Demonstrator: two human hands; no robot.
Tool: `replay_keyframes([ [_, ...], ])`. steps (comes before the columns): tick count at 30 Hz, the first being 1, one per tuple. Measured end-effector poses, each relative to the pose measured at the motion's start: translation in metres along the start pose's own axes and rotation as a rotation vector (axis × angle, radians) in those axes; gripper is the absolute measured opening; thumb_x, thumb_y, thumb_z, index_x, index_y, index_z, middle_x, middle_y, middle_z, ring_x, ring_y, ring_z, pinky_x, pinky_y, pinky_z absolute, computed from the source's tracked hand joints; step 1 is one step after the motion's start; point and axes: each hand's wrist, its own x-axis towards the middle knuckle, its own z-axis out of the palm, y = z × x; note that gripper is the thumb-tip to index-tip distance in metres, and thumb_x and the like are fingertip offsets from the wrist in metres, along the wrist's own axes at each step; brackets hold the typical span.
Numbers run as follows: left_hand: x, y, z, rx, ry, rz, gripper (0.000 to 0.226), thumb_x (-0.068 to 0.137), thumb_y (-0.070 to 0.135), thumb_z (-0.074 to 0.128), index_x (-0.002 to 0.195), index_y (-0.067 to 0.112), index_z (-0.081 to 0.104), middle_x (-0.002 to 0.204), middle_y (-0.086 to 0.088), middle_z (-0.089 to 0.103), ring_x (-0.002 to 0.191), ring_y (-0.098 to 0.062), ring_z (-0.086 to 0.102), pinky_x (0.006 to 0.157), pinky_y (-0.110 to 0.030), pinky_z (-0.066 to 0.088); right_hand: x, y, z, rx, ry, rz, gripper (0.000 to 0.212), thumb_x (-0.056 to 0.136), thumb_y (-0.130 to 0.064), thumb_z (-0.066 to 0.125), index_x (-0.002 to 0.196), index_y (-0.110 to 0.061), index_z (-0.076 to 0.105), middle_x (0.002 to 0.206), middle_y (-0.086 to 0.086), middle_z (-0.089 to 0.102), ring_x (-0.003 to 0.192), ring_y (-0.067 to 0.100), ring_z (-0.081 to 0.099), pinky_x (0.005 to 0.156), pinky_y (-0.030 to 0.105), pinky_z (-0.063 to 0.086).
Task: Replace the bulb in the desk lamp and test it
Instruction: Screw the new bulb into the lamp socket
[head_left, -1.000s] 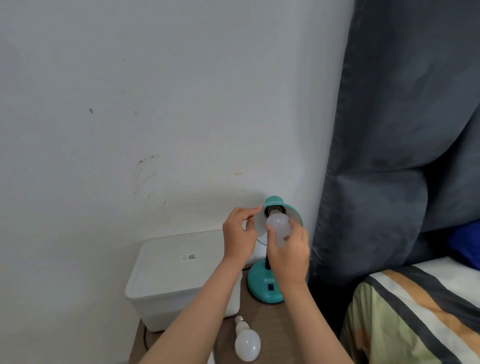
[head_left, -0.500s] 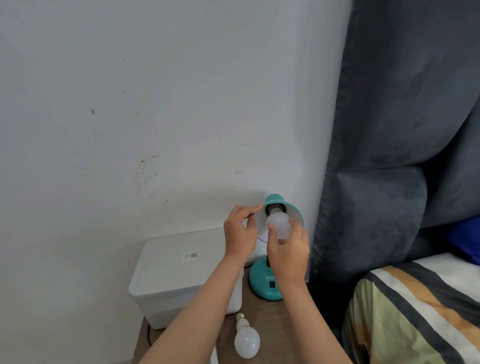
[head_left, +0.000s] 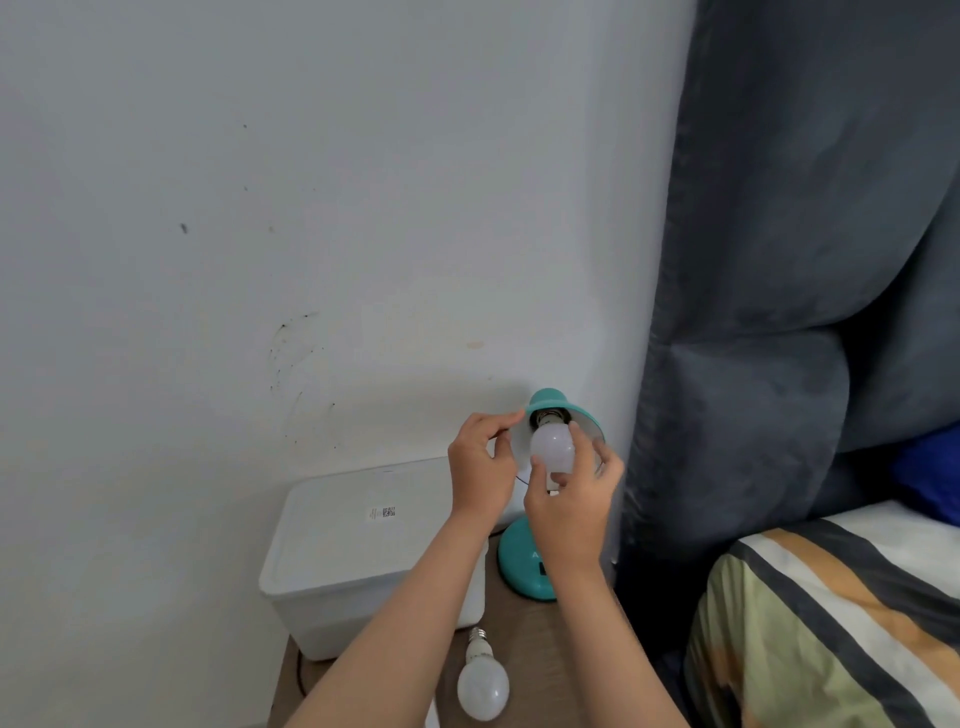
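A teal desk lamp stands on the wooden bedside table, with its round base at the table's far right and its shade tilted towards me. A white bulb sits with its screw base at the socket inside the shade. My right hand grips this bulb from below with thumb and fingers. My left hand pinches the shade's left rim. A second white bulb lies loose on the table near me, screw base pointing away.
A white lidded plastic box fills the table's left side against the white wall. A dark cable hangs at the table's left edge. A grey upholstered headboard and a striped blanket lie to the right.
My right hand has shifted its fingers around the bulb at the socket. The left hand keeps its hold on the shade. The view has tilted slightly.
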Motion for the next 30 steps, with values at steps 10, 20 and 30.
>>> replay_keyframes([
  [10,-0.0014,-0.0008,0.0011,0.007,0.012,0.008,0.035,0.081,-0.01,0.053,0.095,0.016,0.072,0.088,0.003,0.064,0.083,0.01,0.057,0.076,-0.002,0.04,0.0028,0.002,-0.0004,0.037,0.036,0.09,0.046,0.077,-0.026,0.074,0.111,-0.003,0.053,0.108,0.016,0.051,0.08,0.025,0.063,0.065,0.028,0.053],
  [20,0.0006,0.0006,0.0006,0.009,0.004,-0.001,0.036,0.081,-0.011,0.052,0.097,0.016,0.071,0.086,0.006,0.061,0.081,0.009,0.057,0.075,-0.001,0.039,0.0042,0.0049,-0.0023,0.008,0.009,0.235,0.05,0.078,-0.031,0.072,0.112,0.0,0.052,0.106,0.019,0.064,0.077,0.027,0.068,0.062,0.025,0.045],
  [30,-0.0004,0.0001,0.0012,0.01,0.01,-0.003,0.035,0.081,-0.01,0.053,0.096,0.016,0.071,0.088,0.004,0.063,0.082,0.008,0.057,0.076,-0.003,0.041,0.0035,0.007,0.0004,-0.025,0.0,0.096,0.042,0.079,-0.022,0.072,0.115,-0.005,0.056,0.102,0.019,0.064,0.073,0.028,0.067,0.061,0.027,0.052],
])
